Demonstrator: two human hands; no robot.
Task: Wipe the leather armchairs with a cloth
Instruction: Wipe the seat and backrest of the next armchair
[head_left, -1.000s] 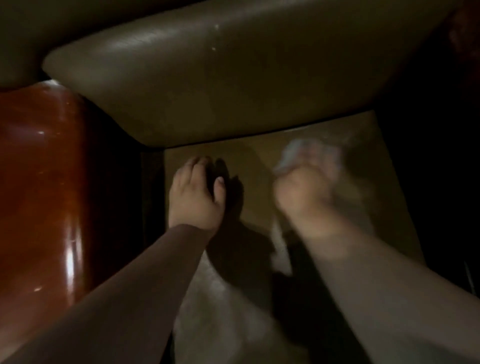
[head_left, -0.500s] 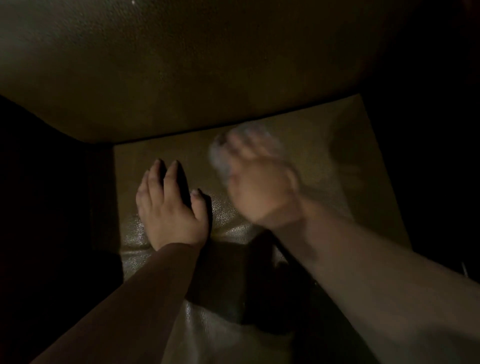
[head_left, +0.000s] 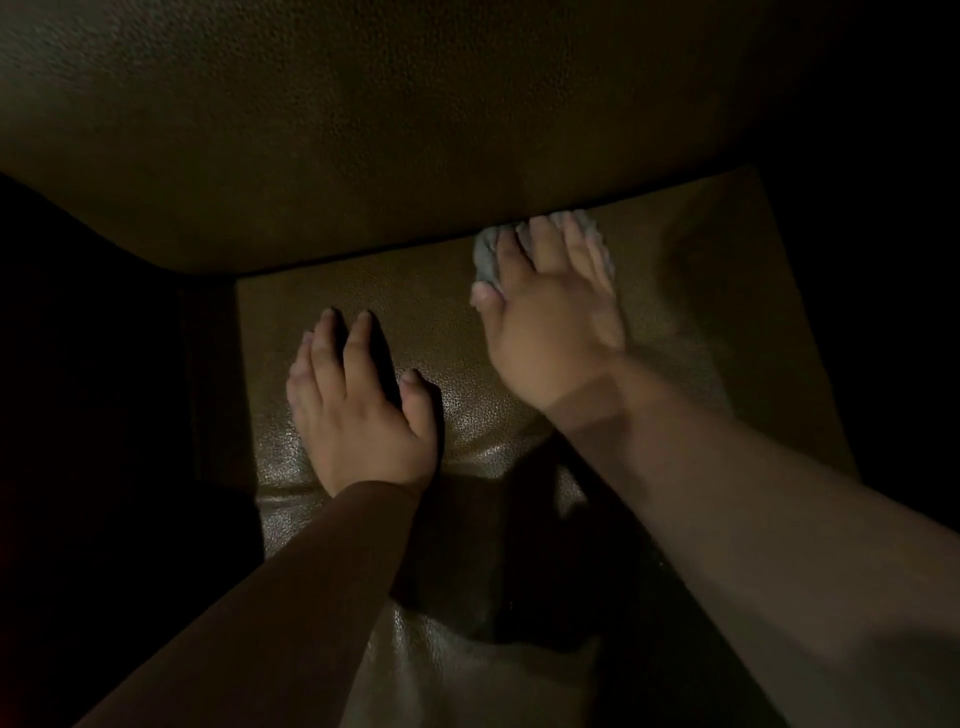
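Head view: the scene is dim, and a brown pebbled leather seat cushion (head_left: 457, 312) of the armchair fills the middle, with the padded backrest (head_left: 415, 130) rising along its far edge. The right hand (head_left: 545, 322) lies palm down at the far edge of the cushion, right where the seat meets the backrest. Its fingers are stretched out straight and press a crumpled grey cloth (head_left: 488, 260) flat against the leather. The cloth shows beyond the fingertips and beside the thumb, touching the crease under the backrest. The left hand (head_left: 358, 410) rests flat on the cushion near its left edge, nearer the person than the right hand and well apart from the cloth. Its fingers are straight and slightly spread, holding nothing, and it casts a dark shadow on the leather to its right. Both forearms reach in from the near edge. The leather around the left hand is creased and catches some light.
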